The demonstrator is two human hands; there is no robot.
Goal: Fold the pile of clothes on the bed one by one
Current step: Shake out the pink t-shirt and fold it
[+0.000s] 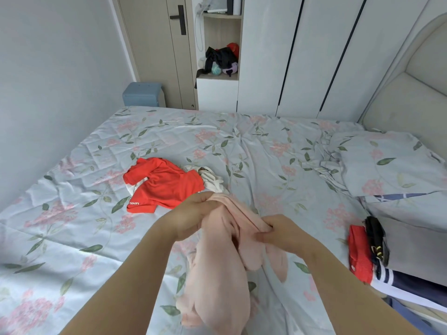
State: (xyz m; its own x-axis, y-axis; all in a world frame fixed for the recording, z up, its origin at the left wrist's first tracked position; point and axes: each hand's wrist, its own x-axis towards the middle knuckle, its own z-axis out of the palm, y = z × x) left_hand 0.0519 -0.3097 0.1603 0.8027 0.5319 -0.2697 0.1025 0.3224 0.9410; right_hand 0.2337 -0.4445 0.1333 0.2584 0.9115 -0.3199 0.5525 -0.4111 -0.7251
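Over the bed [72, 238], near edge, centre: pink garment [217, 274] is hanging bunched between both hands, lower end trailing down toward the bed. Can't tell whether it is touching.
Left hand [193, 213]: grip is wrapping round the garment's top, fingers curling over the cloth.
Right hand [280, 233]: grip is pinching a fold or edge of the same garment, thumb against fingers, just beside the left hand.
Step (my read): hands are probably hunting for an edge or seam to open the piece out. No fold is showing in it yet.
Pile: red shirt [164, 184] is lying crumpled beyond the hands, overlapping a white garment [212, 180]. Both are waiting unfolded.
Done stack: red folded piece [360, 252] is sitting at the bed's right side with a black item [377, 238] lying against it and a navy-and-white piece [391, 279] just beside, below the pillow [391, 163].
Risk 1: cloth is hanging in several lobes, so pulling apart from the wrong layer would be twisting it, not spreading it.
Risk 2: pinch of the right hand is catching only a thin bit, so a sharp shake could be slipping it free and dropping that side.
Risk 3: laying it down too far forward would be landing it on the red shirt and mixing it back into the pile.
Risk 4: bed is lying wrinkled under the work spot, so folds pressed there may be coming out uneven.
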